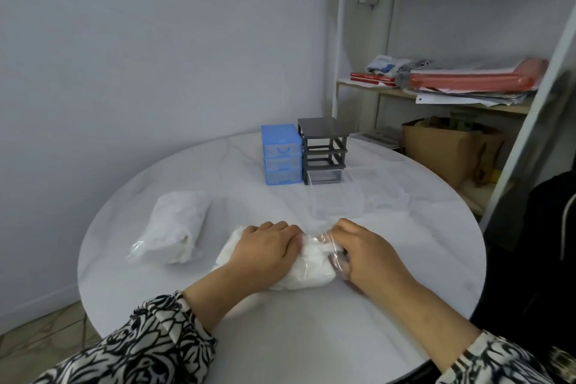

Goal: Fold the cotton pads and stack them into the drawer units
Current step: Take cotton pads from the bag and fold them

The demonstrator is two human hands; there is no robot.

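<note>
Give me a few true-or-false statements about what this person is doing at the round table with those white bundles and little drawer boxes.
1. Both hands are on the same bag of cotton pads. True: the left hand and the right hand both grip it.
2. The second bag of pads lies to the right of the hands. False: it lies to their left, untouched.
3. The blue drawer unit stands beside the grey drawer unit. True.
4. The grey unit has all its drawers in. False: its upper slots are open frames; only the bottom drawer is in.
5. The table is square. False: it is round.
</note>
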